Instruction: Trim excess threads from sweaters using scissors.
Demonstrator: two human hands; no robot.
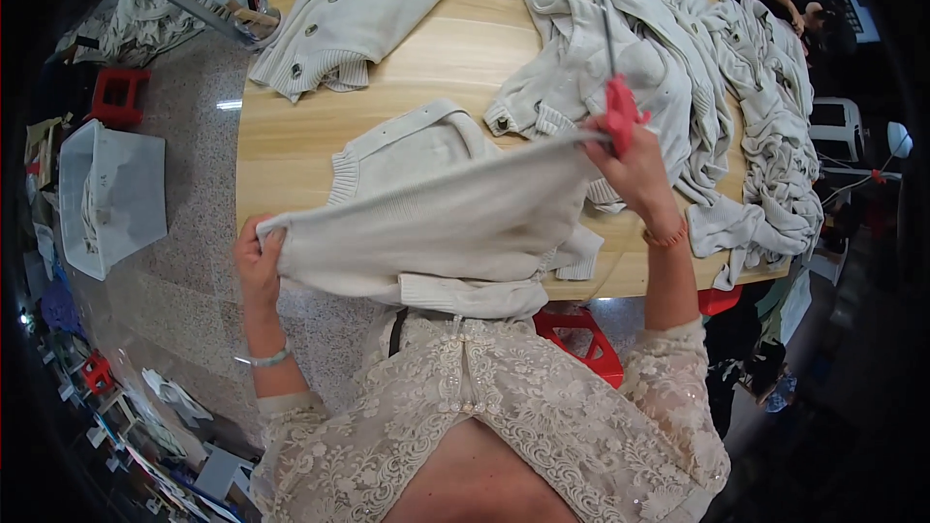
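A person in a cream lace top stands at a round, pale wooden table (pixel 291 150), seen from above, stretching a cream knitted garment (pixel 436 223) taut between both hands over the table's near edge. The left hand (pixel 258 257) is clenched around one bunched end of the knit, just off the table's edge, with a thin bracelet on the wrist. The right hand (pixel 635 169) is raised above the tabletop and pinches the other end of the fabric; the same hand also grips a small red tool (pixel 620 114), too small to tell exactly what kind, and a red band circles that wrist. The garment's ribbed hem hangs down toward the person's body. At the far left of the table lies a buttoned cream cardigan (pixel 354 15), spread flat. To the right, a heap of similar cream knitwear (pixel 717 107) covers much of the table and spills over its edge. On the speckled floor to the left sits a clear plastic bin (pixel 111 194), and beyond it a small red stool (pixel 118 95). Another red stool (pixel 581 334) stands under the table near the person.
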